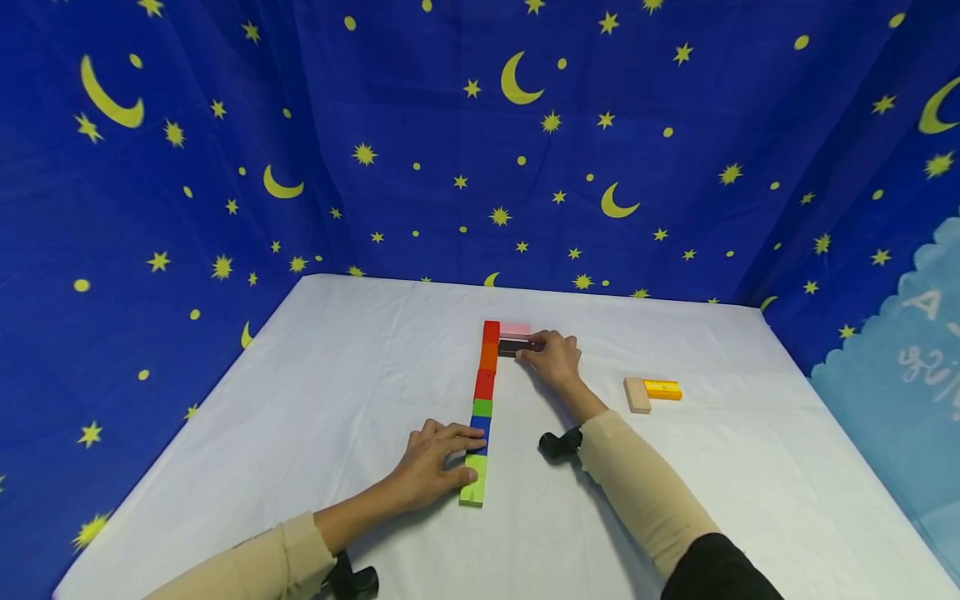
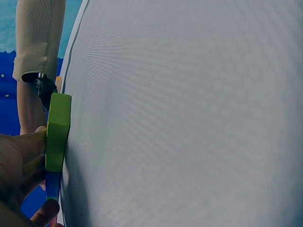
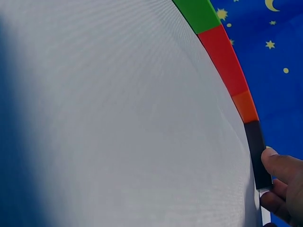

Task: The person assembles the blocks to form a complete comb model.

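Observation:
A line of wooden blocks runs down the table: a red block at the far end, then an orange block, a red block, a green block, a blue block and a light green block nearest. My left hand touches the blue and light green blocks with its fingers and thumb. To the right of the orange block lies a black block, its outer end pinched by my right hand. A pink block lies just beyond it, beside the far red block.
A plain wood block and a yellow-orange block lie together on the right. White cloth covers the table. Behind it hangs a blue curtain with moons and stars. Each wrist carries a black device.

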Demonstrator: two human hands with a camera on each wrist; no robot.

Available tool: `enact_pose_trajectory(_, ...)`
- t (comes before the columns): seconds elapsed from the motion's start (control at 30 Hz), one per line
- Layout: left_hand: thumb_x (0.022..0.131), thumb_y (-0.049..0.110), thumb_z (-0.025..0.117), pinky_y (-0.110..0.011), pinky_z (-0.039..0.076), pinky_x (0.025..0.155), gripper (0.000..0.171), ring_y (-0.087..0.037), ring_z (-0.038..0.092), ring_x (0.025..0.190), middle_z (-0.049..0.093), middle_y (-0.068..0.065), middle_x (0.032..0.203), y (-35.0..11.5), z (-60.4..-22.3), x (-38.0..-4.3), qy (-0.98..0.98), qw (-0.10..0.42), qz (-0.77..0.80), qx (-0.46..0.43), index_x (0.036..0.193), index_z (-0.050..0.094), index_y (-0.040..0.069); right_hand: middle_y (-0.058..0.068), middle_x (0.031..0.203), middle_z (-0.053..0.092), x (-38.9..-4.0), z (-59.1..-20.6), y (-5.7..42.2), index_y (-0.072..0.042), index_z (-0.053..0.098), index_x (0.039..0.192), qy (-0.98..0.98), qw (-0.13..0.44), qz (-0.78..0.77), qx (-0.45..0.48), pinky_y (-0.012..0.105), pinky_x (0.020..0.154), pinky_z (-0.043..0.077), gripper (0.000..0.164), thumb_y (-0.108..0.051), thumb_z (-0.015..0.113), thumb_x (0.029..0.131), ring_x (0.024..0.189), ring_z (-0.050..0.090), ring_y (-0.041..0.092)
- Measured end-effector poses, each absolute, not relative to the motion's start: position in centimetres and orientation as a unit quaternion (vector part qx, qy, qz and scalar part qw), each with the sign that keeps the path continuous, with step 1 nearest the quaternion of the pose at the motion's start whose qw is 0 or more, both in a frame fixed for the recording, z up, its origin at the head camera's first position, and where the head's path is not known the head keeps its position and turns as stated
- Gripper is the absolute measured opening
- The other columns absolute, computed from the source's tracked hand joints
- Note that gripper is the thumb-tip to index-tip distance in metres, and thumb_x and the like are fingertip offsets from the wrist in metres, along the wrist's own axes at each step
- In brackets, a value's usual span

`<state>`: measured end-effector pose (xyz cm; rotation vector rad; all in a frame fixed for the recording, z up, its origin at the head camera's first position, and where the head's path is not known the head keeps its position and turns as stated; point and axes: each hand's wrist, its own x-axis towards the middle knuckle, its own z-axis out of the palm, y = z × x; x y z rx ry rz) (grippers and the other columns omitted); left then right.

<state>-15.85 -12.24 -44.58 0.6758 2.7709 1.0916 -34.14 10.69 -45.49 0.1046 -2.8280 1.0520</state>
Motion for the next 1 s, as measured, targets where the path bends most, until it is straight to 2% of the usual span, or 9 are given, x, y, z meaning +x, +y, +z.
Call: enact_pose_trajectory(1.0,0.083,0.029,0.071,-0.033,0.028,0.080,0.042,-0.012,0.040,0.105,0.056,0.009,0.132,-12.28,-44.44,-15.77,0.902,0.045,0.367,0.221,0.123,0.064,0.020,0.013,0.099,0.063,-34.21,-45.55,10.50,-0.004,0.067,0.112,-0.937,0.066,0.341,0.029,0.045,0.088,0.028,0.044,-0.033,0.074,0.079,0.099,0.043,0.030)
